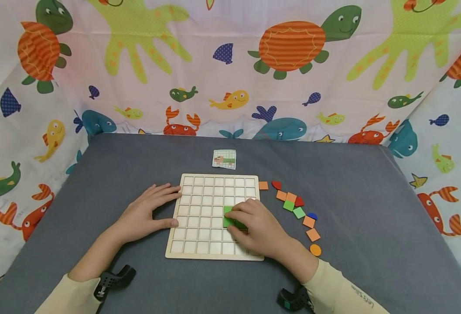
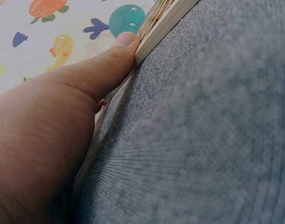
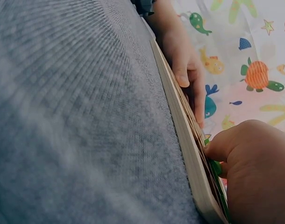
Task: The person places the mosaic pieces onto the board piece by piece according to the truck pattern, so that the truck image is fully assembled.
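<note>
A pale wooden grid board (image 1: pixel 199 212) lies on the grey cloth. My left hand (image 1: pixel 145 212) rests at its left edge, thumb and fingers spread and touching the frame; the left wrist view has the thumb (image 2: pixel 112 60) against the board's side (image 2: pixel 163 30). Over the lower right cells, my right hand (image 1: pixel 259 229) bends its fingers and pinches a green square tile (image 3: pixel 218 167), partly hidden by the fingers. Other green tiles (image 1: pixel 228 210) sit in cells beside the fingertips. The palm covers some cells.
Loose tiles trail down the board's right side: orange squares (image 1: pixel 263 186), red pieces (image 1: pixel 276 185), green squares (image 1: pixel 298 213), a blue piece (image 1: pixel 312 216) and an orange disc (image 1: pixel 315 250). A small pattern card (image 1: pixel 224 159) lies behind the board. A printed curtain (image 1: pixel 214 87) encloses the table.
</note>
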`<state>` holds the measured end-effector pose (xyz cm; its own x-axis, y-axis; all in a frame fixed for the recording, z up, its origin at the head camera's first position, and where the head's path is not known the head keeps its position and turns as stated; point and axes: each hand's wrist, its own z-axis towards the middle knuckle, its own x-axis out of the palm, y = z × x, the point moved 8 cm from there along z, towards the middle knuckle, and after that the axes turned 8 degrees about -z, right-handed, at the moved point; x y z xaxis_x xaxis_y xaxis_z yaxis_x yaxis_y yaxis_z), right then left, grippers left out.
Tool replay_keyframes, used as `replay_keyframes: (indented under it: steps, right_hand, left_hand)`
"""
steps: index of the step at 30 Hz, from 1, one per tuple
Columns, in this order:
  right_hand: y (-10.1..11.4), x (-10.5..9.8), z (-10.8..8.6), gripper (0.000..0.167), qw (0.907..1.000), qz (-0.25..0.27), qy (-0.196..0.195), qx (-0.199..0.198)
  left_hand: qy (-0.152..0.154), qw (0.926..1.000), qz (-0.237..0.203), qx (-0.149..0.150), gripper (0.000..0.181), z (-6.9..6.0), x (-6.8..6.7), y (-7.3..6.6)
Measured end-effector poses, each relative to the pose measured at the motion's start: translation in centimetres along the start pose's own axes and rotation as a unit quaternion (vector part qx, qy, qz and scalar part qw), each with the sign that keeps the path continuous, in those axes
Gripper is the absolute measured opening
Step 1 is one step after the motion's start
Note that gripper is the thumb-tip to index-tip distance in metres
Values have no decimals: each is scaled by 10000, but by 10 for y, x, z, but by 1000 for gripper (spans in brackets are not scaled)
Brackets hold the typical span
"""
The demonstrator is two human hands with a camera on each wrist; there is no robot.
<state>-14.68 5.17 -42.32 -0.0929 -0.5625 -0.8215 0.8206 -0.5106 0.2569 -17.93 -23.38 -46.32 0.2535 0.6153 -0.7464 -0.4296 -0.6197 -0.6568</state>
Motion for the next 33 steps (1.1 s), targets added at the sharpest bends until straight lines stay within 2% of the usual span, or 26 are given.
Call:
replay_keyframes:
  steps: [14,27,33]
  right_hand:
    - [1,0,-2,23,10000,18,-17,-50]
    - [2,2,-2,23,10000,59,52,17]
    - [1,-3,-2,22,10000,36,-16,19]
  left_hand:
    - [19,10000,-31,4,87,0,1,1]
    - [94,9999,3,-119,88,-1,0,3]
    - [111,9999,52,-121,88,-1,0,3]
